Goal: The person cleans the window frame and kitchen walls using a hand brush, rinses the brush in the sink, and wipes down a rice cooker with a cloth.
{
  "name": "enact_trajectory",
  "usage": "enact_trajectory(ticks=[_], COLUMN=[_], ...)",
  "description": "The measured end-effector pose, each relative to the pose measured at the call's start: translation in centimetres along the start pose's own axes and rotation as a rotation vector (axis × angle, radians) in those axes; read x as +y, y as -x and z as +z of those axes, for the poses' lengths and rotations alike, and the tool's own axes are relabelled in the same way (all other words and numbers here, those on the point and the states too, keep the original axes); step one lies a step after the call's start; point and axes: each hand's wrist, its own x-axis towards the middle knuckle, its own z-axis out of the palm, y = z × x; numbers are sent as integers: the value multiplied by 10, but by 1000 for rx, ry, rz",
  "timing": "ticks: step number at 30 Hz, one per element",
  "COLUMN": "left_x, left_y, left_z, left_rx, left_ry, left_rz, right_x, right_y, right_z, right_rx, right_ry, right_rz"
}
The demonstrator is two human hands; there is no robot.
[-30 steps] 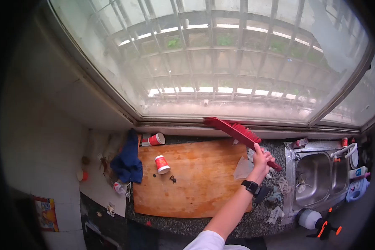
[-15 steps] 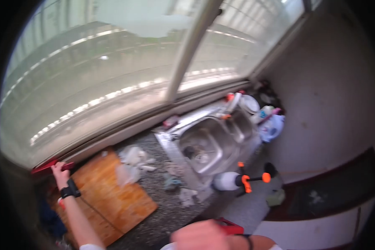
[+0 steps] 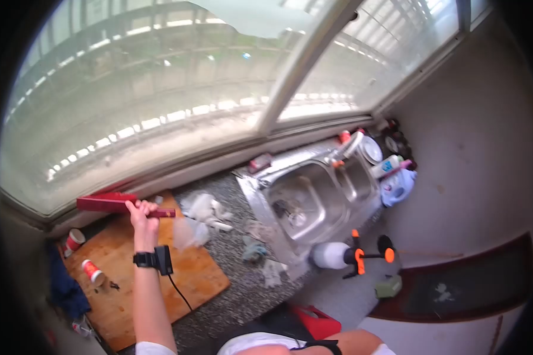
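Note:
At the left, my left hand (image 3: 141, 216) is closed round the handle of a flat red tool (image 3: 103, 203); its kind I cannot make out. The tool's wide part rests along or just in front of the window sill, and its dark red handle end sticks out to the right of my fingers. Below it lies an orange-brown wooden board (image 3: 189, 275) on the counter. Only a sliver of my right hand (image 3: 269, 350) shows at the bottom edge, in front of my body, with its fingers hidden. A red object (image 3: 317, 321) lies beyond my right arm.
Paper cups (image 3: 93, 272) lie on and beside the board. Crumpled white plastic (image 3: 206, 208) and rags (image 3: 254, 248) lie on the speckled counter (image 3: 219, 299). Farther right are a steel sink (image 3: 305, 204), a spray bottle (image 3: 330, 255) and a blue jug (image 3: 398, 188). A window runs along the back.
My left hand and the red tool have moved right along the sill and slightly up. My right hand has dropped mostly out of view. The whole view has shifted a little and is sharper.

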Motion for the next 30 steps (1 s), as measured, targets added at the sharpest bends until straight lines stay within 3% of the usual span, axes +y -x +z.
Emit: enact_trajectory(ticks=[1, 4, 6, 8, 10, 12, 13, 15, 17, 19, 21, 25, 27, 29, 30], left_x=[20, 100, 161, 209, 227, 197, 170, 97, 31, -17, -15, 79, 159, 232, 243], left_y=[-7, -4, -24, -31, -33, -63, -49, -11, 2, 12, 18, -5, -43, -55, -64], left_z=[-21, -50, -94, -94, -83, -99, -72, 2, 34, 51, 50, 21, -26, -36, -31], left_rx=[-45, 167, 135, 211, 164, -18, 7, 81, 105, 251, 280, 321, 150, 129, 279], left_ry=[-90, -90, -48, 99, 218, -344, -284, -63, 92, 91, 104, 40, 91, 128, 93], left_rz=[90, 185, 283, 346, 346, 638, 596, 318, 51, -35, -42, 239, 318, 231, 250], right_x=[10, 27, 31, 26, 20, 15, 12, 18, 17, 21, 25, 29, 28, 27, 25], right_y=[3, 30, 57, 65, 90, 116, 121, 138, 141, 141, 142, 163, 183, 203, 206], right_z=[-2, -27, -42, -54, -70, -76, -75, -77, -74, -68, -67, -87, -103, -119, -123], right_rx=[-115, -342, -276, -170, -171, -115, -97, -111, -100, -88, -80, -55, -7, 17, -1], right_ry=[21, 115, 239, 312, 392, 429, 470, 519, 511, 494, 561, 570, 556, 621, 643], right_rz=[30, 229, 412, 540, 639, 785, 866, 868, 947, 1025, 1055, 1131, 1220, 1277, 1282])
